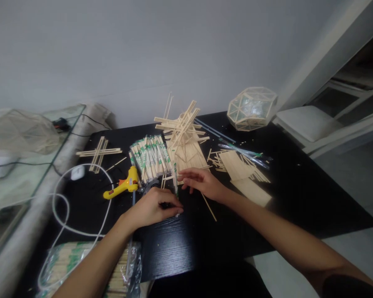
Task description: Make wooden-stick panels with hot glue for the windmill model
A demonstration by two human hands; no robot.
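My left hand (162,204) is closed, pinching the lower end of a pair of chopsticks in a plastic wrapper (175,180), which stands up from the fingers. My right hand (203,183) is just right of the wrapper, fingers stretched out and slightly bent, and nothing shows between them. Behind the left hand lies a pile of wrapped chopsticks (151,157) with green print. A yellow glue gun (122,185) rests left of that pile. Beyond my right hand are bare wooden sticks laid side by side (191,157), with crossed stick bundles (183,126) heaped on top.
Thin wooden sheets (250,190) and short sticks lie to the right. A faceted stick-framed shape (253,108) stands at the back right. A white cable (107,215) loops across the left side, near a big bag of wrapped chopsticks (121,281). Crossed sticks (99,153) lie at the left.
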